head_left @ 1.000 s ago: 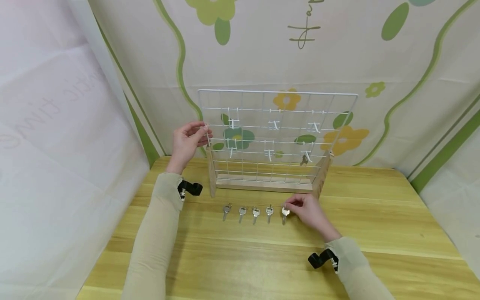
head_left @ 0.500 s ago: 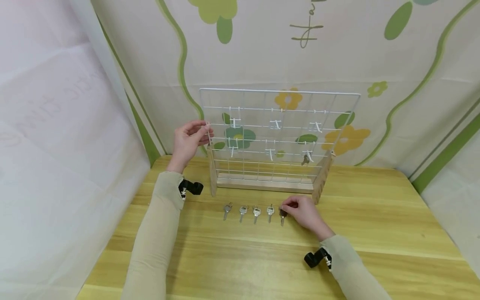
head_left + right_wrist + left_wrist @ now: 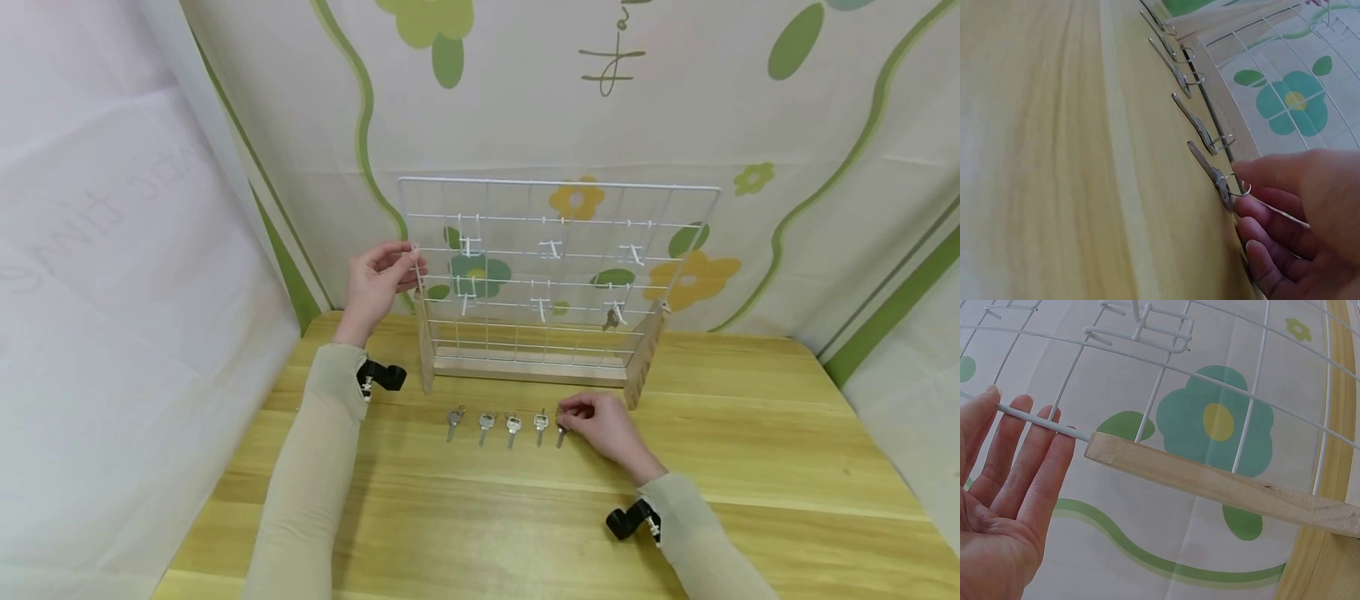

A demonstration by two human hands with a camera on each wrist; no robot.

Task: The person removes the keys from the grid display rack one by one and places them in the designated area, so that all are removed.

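Observation:
At the left side of a white wire grid rack (image 3: 558, 182), my left hand (image 3: 375, 279) holds the side wire, thumb in front and fingers behind it. In the left wrist view that hand (image 3: 1007, 494) lies just past the end of the wooden side bar (image 3: 1172, 467). My right hand (image 3: 609, 425) is at the right end of a row of keys on the table, its thumb and forefinger pinching the split ring (image 3: 1239, 185) of the endmost key (image 3: 1211, 170). Left of it lies another key (image 3: 540, 427). One key (image 3: 611, 320) hangs on the lower right hook.
Several white hooks, such as the upper middle one (image 3: 553, 249), sit on the grid in two rows. More keys, the leftmost one (image 3: 453, 422) among them, lie on the wooden table (image 3: 480, 533). A printed cloth (image 3: 510, 100) hangs behind the rack.
My right hand has shifted a little to the left, bringing its key nearer to the neighbouring one. The left hand has stayed on the rack's side wire.

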